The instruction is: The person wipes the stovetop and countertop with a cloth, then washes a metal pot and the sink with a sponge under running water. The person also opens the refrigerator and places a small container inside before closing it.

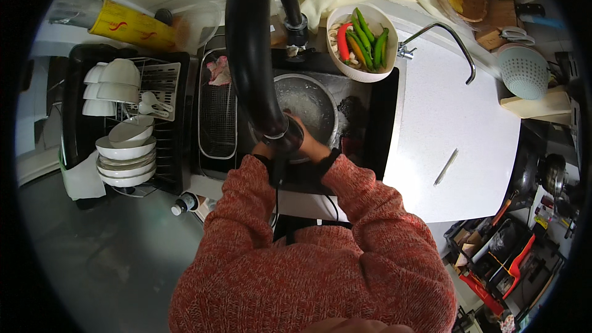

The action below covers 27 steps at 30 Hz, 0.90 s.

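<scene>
Both my hands reach over a round metal basin [330, 101] in the dark sink [381, 115]. Cloudy, whitish water and bits show inside the basin. A thick black faucet [252, 55] stands across the view and covers most of my fingers. Of my left hand [262, 149], only a strip near the wrist shows at the basin's near left rim. My right hand [311, 142] bends inward over the near right side, its fingertips behind the faucet head. Whether either hand holds something is hidden. Left of the basin, a wire mesh basket [217, 125] holds a piece of raw meat [219, 71].
A white bowl [335, 62] of green and red chilies [363, 37] stands at the sink's back right corner. On the white counter [444, 115] lies a thin knife or peeler [446, 167]; a slim metal tap [451, 30] arches above. A dish rack [171, 157] with bowls stands left.
</scene>
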{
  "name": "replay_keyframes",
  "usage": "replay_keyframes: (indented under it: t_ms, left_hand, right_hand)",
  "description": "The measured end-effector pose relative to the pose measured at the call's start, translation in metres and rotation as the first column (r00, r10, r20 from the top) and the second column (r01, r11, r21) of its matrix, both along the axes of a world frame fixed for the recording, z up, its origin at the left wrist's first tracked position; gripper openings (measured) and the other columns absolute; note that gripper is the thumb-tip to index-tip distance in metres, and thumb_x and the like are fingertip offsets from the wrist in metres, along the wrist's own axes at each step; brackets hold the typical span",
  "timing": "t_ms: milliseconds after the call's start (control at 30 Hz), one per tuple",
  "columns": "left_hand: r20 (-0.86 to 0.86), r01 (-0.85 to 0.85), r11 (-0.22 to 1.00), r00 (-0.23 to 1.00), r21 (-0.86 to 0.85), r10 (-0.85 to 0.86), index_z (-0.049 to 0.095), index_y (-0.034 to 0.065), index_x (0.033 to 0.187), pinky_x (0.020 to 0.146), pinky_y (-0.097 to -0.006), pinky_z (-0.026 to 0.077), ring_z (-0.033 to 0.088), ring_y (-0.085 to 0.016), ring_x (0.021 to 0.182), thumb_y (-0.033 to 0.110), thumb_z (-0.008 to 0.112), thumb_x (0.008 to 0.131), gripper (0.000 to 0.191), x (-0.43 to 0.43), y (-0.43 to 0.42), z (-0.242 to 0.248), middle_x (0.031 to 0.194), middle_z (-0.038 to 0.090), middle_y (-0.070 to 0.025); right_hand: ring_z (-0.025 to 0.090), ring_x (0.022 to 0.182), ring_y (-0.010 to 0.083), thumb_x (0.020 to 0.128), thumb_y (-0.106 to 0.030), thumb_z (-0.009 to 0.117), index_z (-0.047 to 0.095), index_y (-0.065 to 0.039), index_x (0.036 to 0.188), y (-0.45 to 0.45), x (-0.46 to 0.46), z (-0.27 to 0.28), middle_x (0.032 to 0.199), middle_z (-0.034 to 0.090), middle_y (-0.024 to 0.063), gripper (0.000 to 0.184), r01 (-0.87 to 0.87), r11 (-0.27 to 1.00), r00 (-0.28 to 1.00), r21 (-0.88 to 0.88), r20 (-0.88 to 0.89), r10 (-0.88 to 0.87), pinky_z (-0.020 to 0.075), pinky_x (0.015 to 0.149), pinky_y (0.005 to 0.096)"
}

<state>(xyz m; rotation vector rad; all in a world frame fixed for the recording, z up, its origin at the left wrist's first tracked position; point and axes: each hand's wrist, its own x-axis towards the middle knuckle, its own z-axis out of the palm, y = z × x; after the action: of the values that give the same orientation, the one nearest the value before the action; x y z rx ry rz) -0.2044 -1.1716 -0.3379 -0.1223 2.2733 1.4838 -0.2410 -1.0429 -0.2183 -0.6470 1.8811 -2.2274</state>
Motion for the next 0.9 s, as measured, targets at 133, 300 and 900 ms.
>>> replay_keyframes:
  t_ms: [133, 300, 900]
  left_hand:
    - [0.025, 0.010, 0.999, 1.000, 0.038, -0.011, 0.050, 0.0032, 0.122, 0.097, -0.0375, 0.041, 0.052, -0.024, 0.110, 0.025, 0.058, 0.088, 0.042, -0.017, 0.001, 0.013, 0.117, 0.056, -0.0112]
    - [0.034, 0.009, 0.999, 0.999, 0.039, -0.010, 0.050, 0.0031, 0.122, 0.097, -0.0374, 0.041, 0.052, -0.024, 0.111, 0.024, 0.058, 0.088, 0.041, -0.008, -0.014, 0.015, 0.117, 0.056, -0.0113]
    - [0.556, -0.508, 0.489, 0.829, 0.709, 0.055, 0.054, 0.0016, 0.118, 0.094, -0.0434, 0.046, 0.058, -0.029, 0.106, 0.037, 0.053, 0.090, 0.046, 0.012, 0.022, 0.192, 0.115, 0.058, -0.0152]
  right_hand:
    - [0.059, 0.103, 0.0259, 0.079, -0.020, 0.069, 0.056, 0.001, 0.118, 0.020, -0.001, 0.020, 0.112, 0.061, 0.0165, 0.046, -0.038, 0.871, 0.998, 0.489, 0.058, 0.011, 0.0501, 0.081, 0.0358]
    - [0.052, 0.107, 0.0325, 0.075, -0.032, 0.067, 0.039, -0.010, 0.137, 0.033, -0.003, -0.052, 0.126, 0.043, 0.0169, 0.071, 0.132, -0.007, 0.982, 0.991, -0.130, 0.140, 0.0512, 0.077, 0.0357]
    - [0.057, 0.090, 0.0123, 0.079, -0.011, 0.067, 0.061, 0.000, 0.100, 0.088, 0.024, 0.118, 0.094, 0.062, 0.0045, 0.024, -0.431, 0.902, 0.776, 0.011, 0.515, 0.364, 0.0462, 0.081, 0.0251]
